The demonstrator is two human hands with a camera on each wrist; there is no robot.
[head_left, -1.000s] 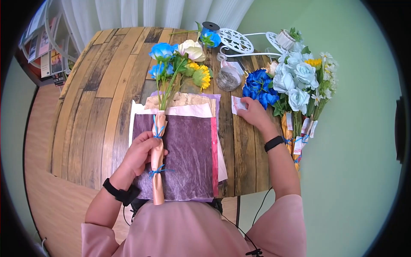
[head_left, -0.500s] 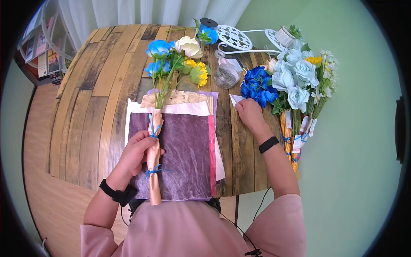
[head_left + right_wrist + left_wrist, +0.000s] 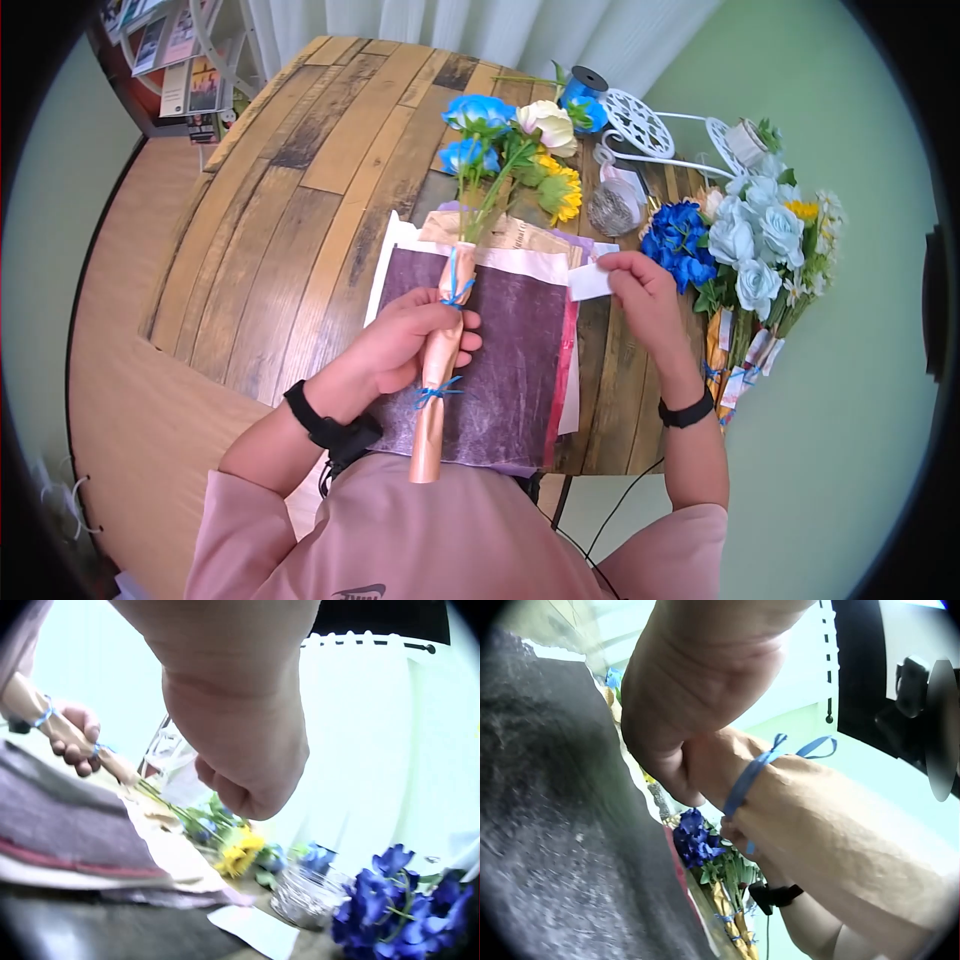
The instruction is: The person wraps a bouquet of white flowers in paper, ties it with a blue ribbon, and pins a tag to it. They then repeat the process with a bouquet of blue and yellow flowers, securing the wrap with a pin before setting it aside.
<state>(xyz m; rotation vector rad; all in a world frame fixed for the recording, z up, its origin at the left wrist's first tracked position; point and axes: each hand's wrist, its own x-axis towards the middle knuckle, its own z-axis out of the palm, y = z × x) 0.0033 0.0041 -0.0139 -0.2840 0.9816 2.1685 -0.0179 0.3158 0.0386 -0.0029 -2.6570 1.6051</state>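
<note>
My left hand grips a paper-wrapped flower bundle, its tan wrap tied twice with blue ribbon. Green stems come out of the wrap's far end, near blue blooms, a cream bloom and a sunflower. The same wrap fills much of the left wrist view, with the thumb side of the hand over it. My right hand pinches a small white card between thumb and fingers, beside the right edge of the dark purple sheet. In the right wrist view its fingertips are mostly hidden.
Beneath the purple sheet lie layers of wrapping paper. A clear tub of silvery wire, a blue ribbon spool and a white metal stand are at the back right. Dark blue flowers and wrapped pale blue roses line the right side.
My right hand has picked up a white card from the table and brought it left and nearer my body. My left hand keeps its grip on the bundle. The head view has turned left.
</note>
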